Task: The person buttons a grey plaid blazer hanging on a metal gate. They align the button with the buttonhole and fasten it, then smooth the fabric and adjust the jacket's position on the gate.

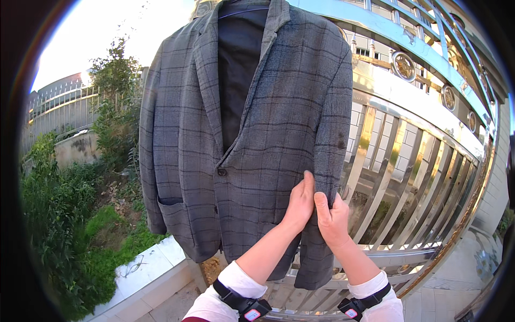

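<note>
A grey checked blazer (pixel 281 120) hangs upright before me on a hanger (pixel 243 13), of which a thin bar shows at the collar. Its front is fastened at a dark button (pixel 222 172), and a dark lining shows between the lapels. My left hand (pixel 301 203) lies against the blazer's front, beside the sleeve on the right, fingers pointing up. My right hand (pixel 333 217) is at that sleeve's outer edge, its thumb on the front of the cloth and its fingers partly hidden behind the sleeve.
A shiny metal gate (pixel 396 161) with slanted bars stands behind the blazer and to the right. At the lower left a white tiled ledge (pixel 149 269) borders green plants (pixel 60 201). A metal fence (pixel 64 114) stands farther back on the left.
</note>
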A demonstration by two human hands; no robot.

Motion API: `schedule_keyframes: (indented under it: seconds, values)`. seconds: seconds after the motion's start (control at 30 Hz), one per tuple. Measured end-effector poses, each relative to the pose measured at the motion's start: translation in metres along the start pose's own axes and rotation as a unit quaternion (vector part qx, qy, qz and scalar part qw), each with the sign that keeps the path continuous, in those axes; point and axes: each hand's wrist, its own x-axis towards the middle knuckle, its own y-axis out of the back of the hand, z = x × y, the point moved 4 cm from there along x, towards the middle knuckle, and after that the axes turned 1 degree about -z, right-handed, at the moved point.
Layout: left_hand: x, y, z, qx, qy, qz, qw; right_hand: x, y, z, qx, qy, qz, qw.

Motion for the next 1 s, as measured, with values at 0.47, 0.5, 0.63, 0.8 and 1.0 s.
schedule_keyframes:
  seconds: [0.47, 0.5, 0.63, 0.8, 1.0]
  values:
    - [-0.012, -0.038, 0.016, -0.067, -0.071, -0.016, 0.995, 0.014, 0.011, 0.018, -0.11, 0.077, 0.057, 0.989]
    - [-0.016, -0.038, 0.016, -0.024, -0.079, -0.039, 0.996, 0.012, 0.008, 0.016, -0.146, 0.102, 0.067, 0.982]
    - [-0.015, -0.027, 0.019, -0.145, -0.123, 0.051, 0.98, -0.003, -0.001, 0.009, -0.124, 0.264, 0.013, 0.956]
    - [-0.018, -0.031, 0.01, 0.009, -0.066, -0.024, 0.998, 0.003, 0.002, 0.028, -0.108, 0.115, 0.04, 0.987]
    - [-0.019, -0.029, 0.008, -0.062, -0.073, 0.012, 0.995, 0.001, 0.0, 0.022, -0.127, 0.095, 0.026, 0.987]
